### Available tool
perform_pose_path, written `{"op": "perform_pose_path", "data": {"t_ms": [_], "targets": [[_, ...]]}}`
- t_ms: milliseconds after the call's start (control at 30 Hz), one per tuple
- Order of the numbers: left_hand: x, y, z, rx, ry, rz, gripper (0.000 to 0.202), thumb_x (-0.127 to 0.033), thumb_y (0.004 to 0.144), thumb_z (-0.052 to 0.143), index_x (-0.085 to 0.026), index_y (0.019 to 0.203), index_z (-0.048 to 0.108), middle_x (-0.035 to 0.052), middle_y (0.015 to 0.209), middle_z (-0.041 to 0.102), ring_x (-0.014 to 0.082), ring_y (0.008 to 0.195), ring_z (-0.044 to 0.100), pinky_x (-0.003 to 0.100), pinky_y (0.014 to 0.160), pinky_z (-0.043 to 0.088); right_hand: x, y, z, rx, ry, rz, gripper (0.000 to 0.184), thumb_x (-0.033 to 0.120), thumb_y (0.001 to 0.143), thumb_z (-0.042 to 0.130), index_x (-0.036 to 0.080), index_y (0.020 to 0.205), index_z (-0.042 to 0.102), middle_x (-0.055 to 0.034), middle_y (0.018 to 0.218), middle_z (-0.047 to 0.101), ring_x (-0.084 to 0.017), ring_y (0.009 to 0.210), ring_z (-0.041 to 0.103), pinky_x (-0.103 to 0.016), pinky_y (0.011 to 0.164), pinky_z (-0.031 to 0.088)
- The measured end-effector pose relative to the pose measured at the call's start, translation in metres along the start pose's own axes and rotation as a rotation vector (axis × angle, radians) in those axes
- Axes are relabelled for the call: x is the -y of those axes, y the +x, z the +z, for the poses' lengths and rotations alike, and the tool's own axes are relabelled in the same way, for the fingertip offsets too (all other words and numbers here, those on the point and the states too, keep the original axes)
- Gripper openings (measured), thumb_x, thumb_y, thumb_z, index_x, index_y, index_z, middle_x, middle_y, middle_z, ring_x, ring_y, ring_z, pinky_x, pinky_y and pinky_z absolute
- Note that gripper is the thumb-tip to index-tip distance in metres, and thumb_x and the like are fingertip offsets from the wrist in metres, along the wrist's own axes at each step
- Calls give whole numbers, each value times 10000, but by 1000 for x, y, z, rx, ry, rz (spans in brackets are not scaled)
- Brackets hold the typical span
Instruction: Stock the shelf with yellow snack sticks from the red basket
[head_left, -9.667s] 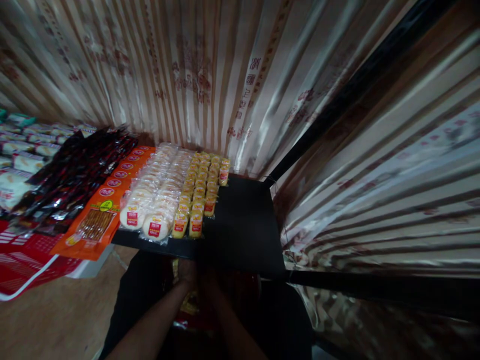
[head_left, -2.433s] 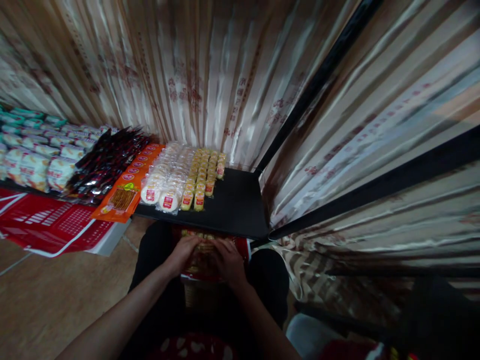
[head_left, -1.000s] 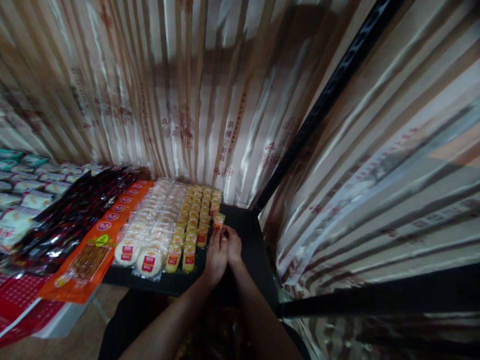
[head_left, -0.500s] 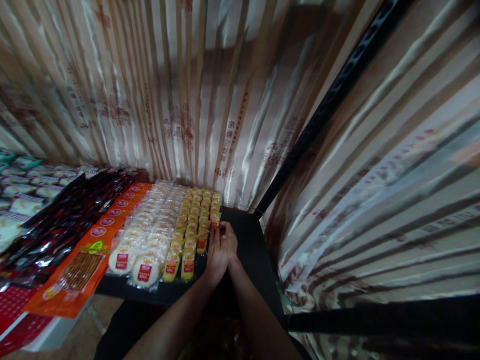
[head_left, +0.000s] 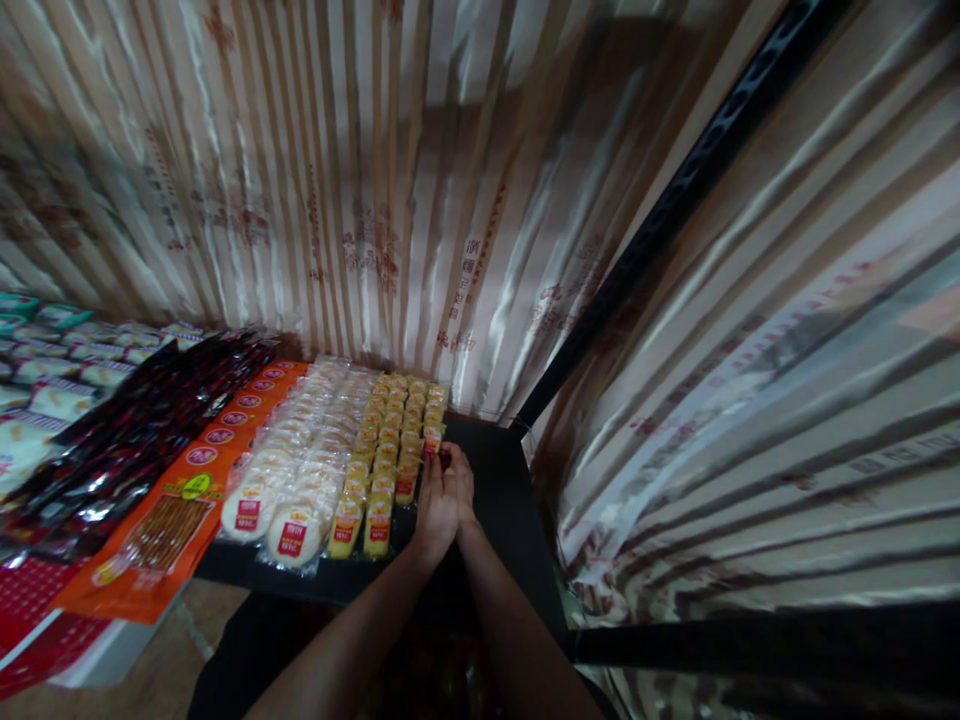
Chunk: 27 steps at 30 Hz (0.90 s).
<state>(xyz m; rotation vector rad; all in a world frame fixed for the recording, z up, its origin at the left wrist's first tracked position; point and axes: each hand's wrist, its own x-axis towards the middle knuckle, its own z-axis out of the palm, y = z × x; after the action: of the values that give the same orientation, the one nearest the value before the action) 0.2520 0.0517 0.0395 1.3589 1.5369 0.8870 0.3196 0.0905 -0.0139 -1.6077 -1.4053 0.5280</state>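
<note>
My left hand (head_left: 435, 512) and my right hand (head_left: 461, 485) are pressed side by side at the near end of the rightmost row of small yellow wrapped snacks (head_left: 381, 450). Their fingers point away from me and close together on a yellow snack packet (head_left: 433, 438) with a red label, which shows just past the fingertips. The near part of that packet is hidden by the fingers. Left of the hands, the other yellow rows reach closer to me. Next to them lie two rows of round white rice crackers (head_left: 292, 535) in clear wrappers.
An orange bag of stick snacks (head_left: 172, 520), dark shiny packets (head_left: 142, 430) and white wrapped packets (head_left: 64, 398) line the left. The black shelf (head_left: 502, 500) ends at a black slotted post (head_left: 645, 235) on the right. Patterned plastic sheeting (head_left: 360, 180) hangs behind.
The view has shifted slightly, so the goods and sheeting sit a little further right. Both hands stay together at the same packet, with almost no visible movement.
</note>
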Motion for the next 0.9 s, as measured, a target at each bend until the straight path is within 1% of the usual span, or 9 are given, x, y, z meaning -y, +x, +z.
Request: {"op": "perform_pose_path", "data": {"t_ms": [133,300,467,533,600,700,733,800,900], "targets": [[-2,0,-2,25,-5,18,479,-226,868,302,-43,1300,394,131,1403,351,210,1331,240,345,1117,166,0,1,-1,9,39,1,276,189,714,405,207,909,599,-31,901,634,-154,835,582,-288,795,469],[-7,-4,-5,20,-25,14,483,-232,866,307,-29,1296,392,157,1407,336,215,1330,243,320,1112,175,4,1,-4,-8,60,-6,325,186,714,409,241,956,619,-9,874,650,-150,822,588,-282,777,477],[-7,-24,-8,6,-16,17,479,-227,845,355,-23,1273,419,176,1400,341,213,1318,277,306,1106,192,11,-11,-11,-19,52,27,351,223,701,449,187,1010,610,-59,941,631,-172,847,575,-315,795,469],[-2,-40,-10,-32,-30,81,458,-209,827,374,-76,1258,448,143,1376,393,197,1297,319,313,1096,228,16,-21,-14,-36,33,56,375,256,691,490,150,1035,595,-94,987,610,-181,843,568,-326,789,467],[8,-62,-14,-77,-53,170,441,-186,814,368,-123,1238,471,116,1328,458,184,1257,377,327,1077,274,24,-36,-18,-96,22,92,388,296,710,501,131,1054,576,-111,1002,598,-179,820,565,-328,772,467],[30,-106,-23,-76,-116,271,426,-181,815,345,-153,1219,479,104,1238,530,177,1168,459,343,1030,340,40,-73,-24,-184,80,117,364,340,787,444,136,1070,548,-89,939,608,-155,772,570,-296,719,472],[38,-122,-27,-42,-138,287,425,-182,821,343,-168,1227,466,95,1232,532,175,1154,467,348,1018,350,44,-89,-26,-172,112,107,358,352,807,429,141,1074,541,-77,911,611,-146,746,572,-277,681,475],[54,-153,-37,-19,-176,263,404,-162,826,326,-192,1201,475,75,1199,550,161,1124,486,350,1003,358,52,-124,-29,-109,157,91,341,364,829,424,145,1065,538,-60,852,617,-138,686,576,-260,623,475],[75,-187,-52,-45,-178,207,300,-162,817,346,-186,1052,531,67,1067,599,159,1015,543,318,902,424,54,-177,-30,-1,119,38,288,341,856,385,170,988,575,-45,777,641,-144,652,593,-268,626,486]]}}
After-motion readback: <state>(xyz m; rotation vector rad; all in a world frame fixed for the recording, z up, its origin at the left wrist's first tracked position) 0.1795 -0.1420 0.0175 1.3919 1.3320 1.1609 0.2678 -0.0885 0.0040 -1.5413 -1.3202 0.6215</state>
